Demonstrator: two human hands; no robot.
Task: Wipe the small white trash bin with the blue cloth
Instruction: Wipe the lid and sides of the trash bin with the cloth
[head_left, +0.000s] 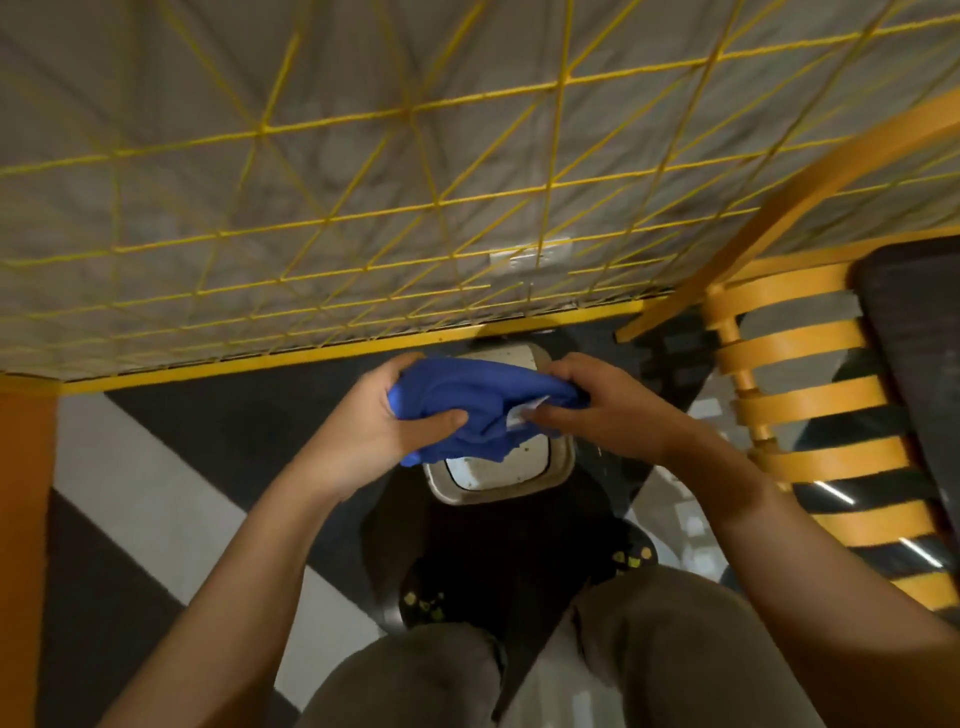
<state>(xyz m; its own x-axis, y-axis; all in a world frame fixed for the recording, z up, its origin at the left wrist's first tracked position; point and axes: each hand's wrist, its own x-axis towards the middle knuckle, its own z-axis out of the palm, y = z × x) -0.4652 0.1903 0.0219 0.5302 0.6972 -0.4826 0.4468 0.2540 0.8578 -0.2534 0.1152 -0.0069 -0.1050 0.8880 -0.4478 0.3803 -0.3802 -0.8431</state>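
Both hands grip the blue cloth (467, 410) above the small white trash bin (498, 475), which stands on the dark floor near the yellow wire fence (363, 208). Our left hand (384, 415) has its fingers clamped on one bunched end, and our right hand (597, 410) pinches the other. We judge the cloth is too wadded to wipe well: it may skid over the rim, snag its white tag (522, 413), or tip the light bin.

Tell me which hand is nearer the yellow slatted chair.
Right. The right hand grips the blue cloth on the side toward the yellow slatted chair. The left hand grips the cloth's far end, away from the chair.
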